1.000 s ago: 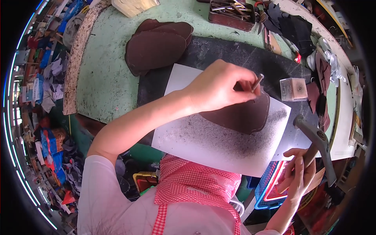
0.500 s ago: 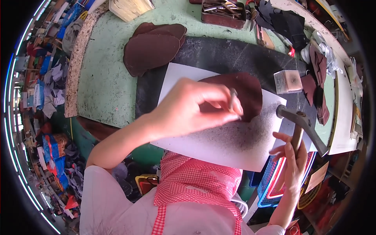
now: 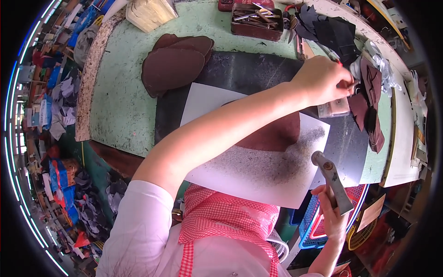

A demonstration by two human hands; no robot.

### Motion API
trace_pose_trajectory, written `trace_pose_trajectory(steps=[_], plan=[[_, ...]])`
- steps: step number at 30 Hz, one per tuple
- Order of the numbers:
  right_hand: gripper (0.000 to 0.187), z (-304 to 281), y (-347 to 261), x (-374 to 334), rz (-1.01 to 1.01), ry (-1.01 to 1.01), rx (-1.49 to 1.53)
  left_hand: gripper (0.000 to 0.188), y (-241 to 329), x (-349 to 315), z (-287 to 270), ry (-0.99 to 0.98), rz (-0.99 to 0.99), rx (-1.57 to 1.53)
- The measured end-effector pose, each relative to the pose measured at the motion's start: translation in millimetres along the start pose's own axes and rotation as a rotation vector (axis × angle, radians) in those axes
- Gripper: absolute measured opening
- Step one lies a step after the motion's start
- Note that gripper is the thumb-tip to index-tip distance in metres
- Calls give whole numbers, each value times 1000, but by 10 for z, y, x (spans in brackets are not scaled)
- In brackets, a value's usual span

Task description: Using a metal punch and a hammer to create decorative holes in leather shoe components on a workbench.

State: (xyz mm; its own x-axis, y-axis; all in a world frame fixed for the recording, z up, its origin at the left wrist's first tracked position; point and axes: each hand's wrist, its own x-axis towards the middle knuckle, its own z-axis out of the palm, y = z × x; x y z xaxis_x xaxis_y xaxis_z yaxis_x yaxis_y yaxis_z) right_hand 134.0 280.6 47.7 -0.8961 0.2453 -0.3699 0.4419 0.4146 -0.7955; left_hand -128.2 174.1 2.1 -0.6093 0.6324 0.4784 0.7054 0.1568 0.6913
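My left arm stretches across the work, with my left hand (image 3: 322, 79) closed over the far right of the black mat (image 3: 233, 69). A short metal punch (image 3: 353, 86) pokes out of its fingertips, mostly covered. Just below that hand lies a small clear box with a pinkish block (image 3: 334, 109). My right hand (image 3: 333, 214) grips the handle of a hammer (image 3: 330, 173), its metal head at the right corner of a white sheet (image 3: 240, 177). On this sheet, speckled with dark marks, rests a dark brown leather piece (image 3: 277, 134), partly hidden by my forearm.
Stacked brown leather pieces (image 3: 173, 69) lie at the far left. A tin of metal tools (image 3: 256, 25) stands at the back, near black scraps (image 3: 334, 32). Brown scraps (image 3: 371, 101) are along the right edge. Baskets (image 3: 310, 226) hang below the table's right front.
My left hand has swung right and away from above the leather piece, carrying the punch to the clear box. My right hand and the hammer have dropped lower and slightly left.
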Motion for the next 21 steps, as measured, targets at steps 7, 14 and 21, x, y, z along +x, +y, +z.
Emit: trace_pose_trajectory(steps=[7,14,21], plan=[[19,-151,-38,40,207,-65,20,11,264,-414,-488,-165,-356,-635],[18,-99,-35,152,84,-71,84,13,361,-1169,-653,-285,-607,-690],[25,-133,-207,126,23,-38,17,11,401,-1175,-527,-247,-581,-632]])
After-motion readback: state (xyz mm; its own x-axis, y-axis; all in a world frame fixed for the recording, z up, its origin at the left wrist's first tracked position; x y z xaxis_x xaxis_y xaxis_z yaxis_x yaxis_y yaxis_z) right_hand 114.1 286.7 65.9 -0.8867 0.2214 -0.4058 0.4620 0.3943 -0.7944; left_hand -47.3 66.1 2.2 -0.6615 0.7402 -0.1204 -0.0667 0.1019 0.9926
